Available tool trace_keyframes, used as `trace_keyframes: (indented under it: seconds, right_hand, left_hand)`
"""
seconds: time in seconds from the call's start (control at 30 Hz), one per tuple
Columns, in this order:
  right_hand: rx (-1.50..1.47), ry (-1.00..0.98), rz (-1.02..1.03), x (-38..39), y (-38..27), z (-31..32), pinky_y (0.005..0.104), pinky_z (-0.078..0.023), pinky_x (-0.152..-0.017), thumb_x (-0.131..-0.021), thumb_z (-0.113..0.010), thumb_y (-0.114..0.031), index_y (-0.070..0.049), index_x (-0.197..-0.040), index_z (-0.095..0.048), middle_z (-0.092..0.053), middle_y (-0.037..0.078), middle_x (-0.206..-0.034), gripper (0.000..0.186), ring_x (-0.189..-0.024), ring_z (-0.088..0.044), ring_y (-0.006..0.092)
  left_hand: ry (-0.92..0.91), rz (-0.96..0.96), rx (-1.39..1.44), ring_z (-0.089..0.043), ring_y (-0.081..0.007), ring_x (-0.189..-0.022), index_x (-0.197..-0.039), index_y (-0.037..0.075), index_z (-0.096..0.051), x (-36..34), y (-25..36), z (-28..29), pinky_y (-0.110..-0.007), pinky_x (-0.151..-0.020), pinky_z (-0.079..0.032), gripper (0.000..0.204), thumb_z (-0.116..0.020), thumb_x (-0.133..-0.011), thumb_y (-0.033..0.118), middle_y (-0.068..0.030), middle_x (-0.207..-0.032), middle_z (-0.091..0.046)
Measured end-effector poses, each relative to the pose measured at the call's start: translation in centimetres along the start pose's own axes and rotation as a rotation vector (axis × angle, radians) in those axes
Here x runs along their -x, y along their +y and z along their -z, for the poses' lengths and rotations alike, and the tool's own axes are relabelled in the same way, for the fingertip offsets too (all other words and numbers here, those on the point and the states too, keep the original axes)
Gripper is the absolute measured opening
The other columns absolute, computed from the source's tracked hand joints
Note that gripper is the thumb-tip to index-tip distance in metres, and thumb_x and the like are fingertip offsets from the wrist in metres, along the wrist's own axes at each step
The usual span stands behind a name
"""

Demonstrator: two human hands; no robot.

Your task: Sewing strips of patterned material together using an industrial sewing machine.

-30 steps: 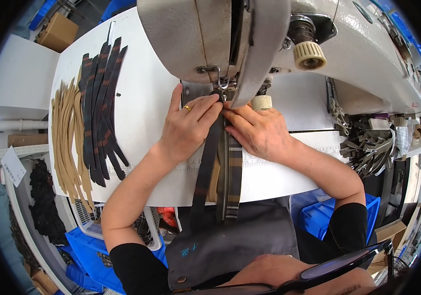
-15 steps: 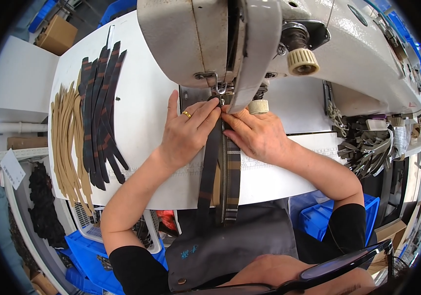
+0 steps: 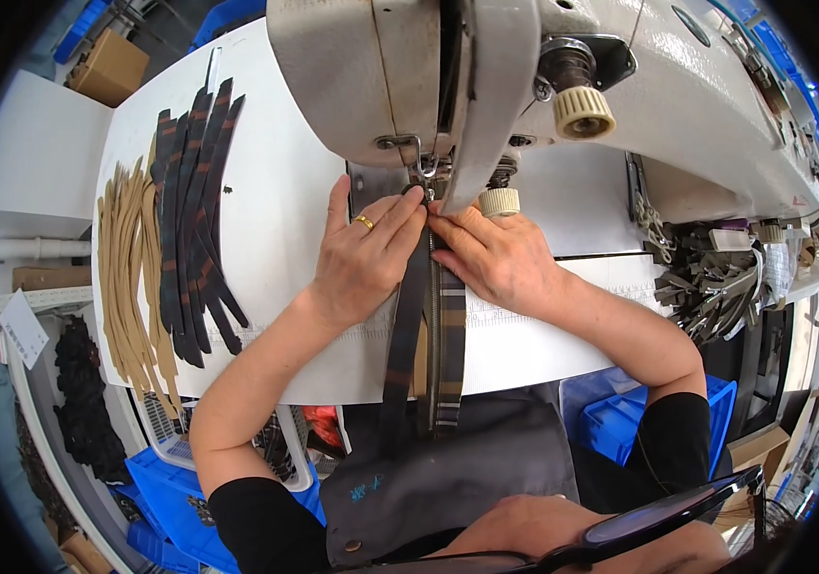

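Note:
At the sewing machine (image 3: 381,67), my left hand (image 3: 362,253) holds a long zipper (image 3: 433,344) and the dark strip (image 3: 395,383) along its left at the presser foot (image 3: 429,172); one finger sticks up, the others press together. A gold-coloured ring is on it. My right hand (image 3: 496,258) grips the zipper's right side just below the foot, fingers bunched beside the dark striped tape (image 3: 450,383). A tan strip (image 3: 419,364) lies under the zipper. The fingertips partly hide what they press.
Tan strips (image 3: 132,268) and dark striped strips (image 3: 189,220) lie in piles at left. Bundled offcuts (image 3: 716,287) and metal scissors (image 3: 647,210) are at right. Blue crates (image 3: 610,430) and a white basket (image 3: 170,430) sit below the table; a cardboard box (image 3: 108,67) stands at back left.
Both hands keep their grip at the presser foot. The hands and zipper appear very slightly further left than a second ago; little else differs.

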State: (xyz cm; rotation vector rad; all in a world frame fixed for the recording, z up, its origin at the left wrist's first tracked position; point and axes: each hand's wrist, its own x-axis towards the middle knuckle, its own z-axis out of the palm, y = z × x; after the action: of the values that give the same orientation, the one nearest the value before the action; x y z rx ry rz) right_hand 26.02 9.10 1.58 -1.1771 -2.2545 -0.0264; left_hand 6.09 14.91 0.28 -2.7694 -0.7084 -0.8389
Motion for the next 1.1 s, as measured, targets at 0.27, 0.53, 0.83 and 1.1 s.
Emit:
trace_keyframes:
  seconds: [0.27, 0.53, 0.83, 1.1]
  right_hand:
    - [0.062, 0.035, 0.01, -0.1, 0.8, 0.1, 0.0343, -0.048, -0.075, -0.073, -0.075, -0.018, -0.001, -0.101, -0.065, -0.062, 0.006, -0.094, 0.035, -0.088, -0.058, 0.0229]
    - [0.068, 0.008, -0.038, -0.2, 0.4, 0.4, 0.0347, -0.045, -0.078, -0.073, -0.076, -0.023, -0.006, -0.096, -0.065, -0.062, 0.006, -0.094, 0.031, -0.091, -0.058, 0.0236]
    - [0.06, -0.017, -0.062, -0.3, 0.5, 0.4, 0.0359, -0.044, -0.079, -0.072, -0.077, -0.024, -0.007, -0.095, -0.064, -0.063, 0.006, -0.096, 0.031, -0.095, -0.058, 0.0245]
    - [0.091, -0.03, -0.065, -0.4, 0.4, 0.5, 0.0362, -0.044, -0.081, -0.074, -0.076, -0.026, -0.007, -0.098, -0.064, -0.064, 0.007, -0.094, 0.032, -0.095, -0.058, 0.0249]
  left_hand:
    - [-0.077, 0.109, 0.097, -0.061, -0.0164, -0.103, -0.111, 0.005, -0.066, 0.2, 0.9, 0.2, -0.06, -0.113, -0.012, 0.03, -0.06, -0.083, 0.01, -0.0057, -0.118, -0.064]
    - [-0.042, 0.133, -0.047, -0.059, -0.018, -0.102, -0.108, 0.007, -0.07, 0.0, 1.8, 0.4, -0.049, -0.096, -0.028, 0.03, -0.067, -0.08, 0.018, -0.0048, -0.122, -0.065]
    - [-0.06, 0.151, 0.006, -0.057, -0.0196, -0.107, -0.112, 0.006, -0.067, 0.1, 1.7, 0.4, -0.065, -0.109, -0.012, 0.033, -0.063, -0.079, 0.011, -0.0065, -0.12, -0.063]
    - [-0.079, 0.187, 0.036, -0.058, -0.0187, -0.102, -0.111, 0.005, -0.068, 0.0, 1.7, 0.4, -0.068, -0.108, -0.015, 0.032, -0.062, -0.081, 0.011, -0.0073, -0.119, -0.063]
